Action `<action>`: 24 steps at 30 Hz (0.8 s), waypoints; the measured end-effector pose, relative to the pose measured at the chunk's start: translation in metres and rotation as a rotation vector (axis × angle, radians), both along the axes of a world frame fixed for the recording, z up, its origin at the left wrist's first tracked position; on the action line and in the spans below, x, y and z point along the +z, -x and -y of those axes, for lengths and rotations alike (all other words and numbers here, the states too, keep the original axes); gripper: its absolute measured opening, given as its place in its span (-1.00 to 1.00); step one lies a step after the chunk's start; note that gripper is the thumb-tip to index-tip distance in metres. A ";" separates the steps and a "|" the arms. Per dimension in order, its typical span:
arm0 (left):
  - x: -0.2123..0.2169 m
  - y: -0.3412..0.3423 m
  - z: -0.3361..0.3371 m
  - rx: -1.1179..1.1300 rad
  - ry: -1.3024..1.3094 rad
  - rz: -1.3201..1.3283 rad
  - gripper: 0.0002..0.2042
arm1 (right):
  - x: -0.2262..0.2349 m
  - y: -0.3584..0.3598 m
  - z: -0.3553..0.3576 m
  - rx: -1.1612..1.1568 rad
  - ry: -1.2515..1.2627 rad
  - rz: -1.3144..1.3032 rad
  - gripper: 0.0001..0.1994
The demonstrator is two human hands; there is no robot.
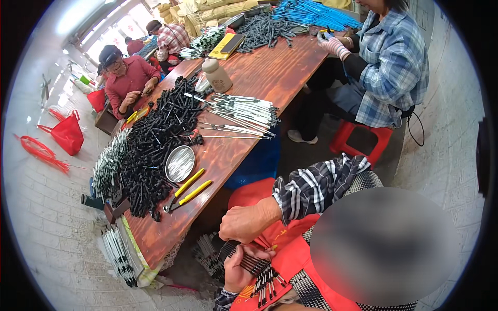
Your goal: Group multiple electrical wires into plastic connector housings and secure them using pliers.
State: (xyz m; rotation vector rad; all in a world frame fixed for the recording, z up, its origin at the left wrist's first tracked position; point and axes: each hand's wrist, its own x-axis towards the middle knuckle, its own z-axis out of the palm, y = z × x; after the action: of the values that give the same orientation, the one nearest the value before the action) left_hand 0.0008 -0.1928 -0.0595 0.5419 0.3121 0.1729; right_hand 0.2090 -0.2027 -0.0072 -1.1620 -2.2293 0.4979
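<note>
My left hand [236, 273]'s wrapped round fanned black-and-white rods [265, 279] over my red apron [290, 255]; right hand [247, 222]'s curled above, can't tell if it's holding anything. Loosen my left grip and they'd probably scatter.

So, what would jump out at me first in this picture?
Probably the great heap of black pieces on the reddish wooden table, with yellow-handled pliers near it. Next, the slim bright blue pieces piled at the table's far end. Low down, the person's left hand holds a fan of thin dark rods.
</note>
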 end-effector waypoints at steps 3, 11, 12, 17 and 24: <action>-0.003 0.004 -0.001 -0.031 -0.066 -0.055 -0.62 | -0.007 0.009 0.002 -0.015 -0.039 -0.017 -0.90; -0.025 0.011 -0.024 -0.045 0.092 -0.010 -0.64 | -0.027 0.017 -0.019 -0.023 0.031 -0.148 -0.89; -0.027 0.013 -0.031 -0.016 0.090 0.004 -0.64 | -0.029 0.017 -0.025 0.006 0.032 -0.135 -0.89; -0.038 0.021 -0.056 -0.021 0.158 -0.030 -0.62 | -0.037 0.022 -0.055 0.054 0.085 -0.003 -0.91; -0.037 0.032 -0.074 -0.027 0.357 -0.039 -0.69 | -0.047 0.029 -0.073 0.049 0.161 -0.022 -0.85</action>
State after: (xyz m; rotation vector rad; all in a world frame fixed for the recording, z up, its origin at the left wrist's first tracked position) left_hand -0.0310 -0.1192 -0.0970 0.1962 0.3641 0.0779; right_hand 0.1799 -0.1299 -0.0538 -1.1771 -2.2368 0.7179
